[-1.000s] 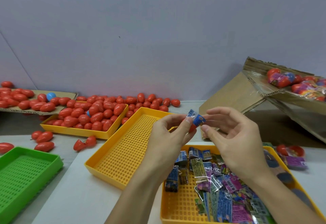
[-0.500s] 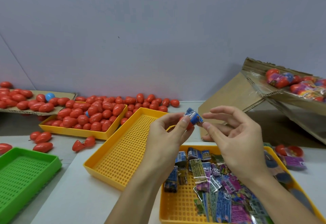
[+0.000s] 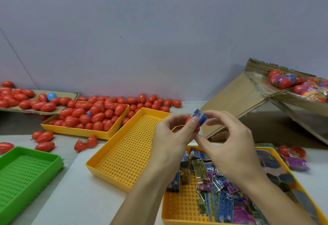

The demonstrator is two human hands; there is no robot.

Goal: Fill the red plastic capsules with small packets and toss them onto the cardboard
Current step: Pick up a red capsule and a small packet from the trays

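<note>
We are stuffing a blue packet into a capsule above the empty yellow tray: our left hand is gripping the capsule while our right hand is pinching the packet. Next we are likely pushing it fully in, closing, then tossing to the cardboard; nothing is blocking that path

I see an empty yellow tray with holes in the middle of my table, a green tray with holes at the near left, one blue ball far left, and a pale wall behind.
</note>
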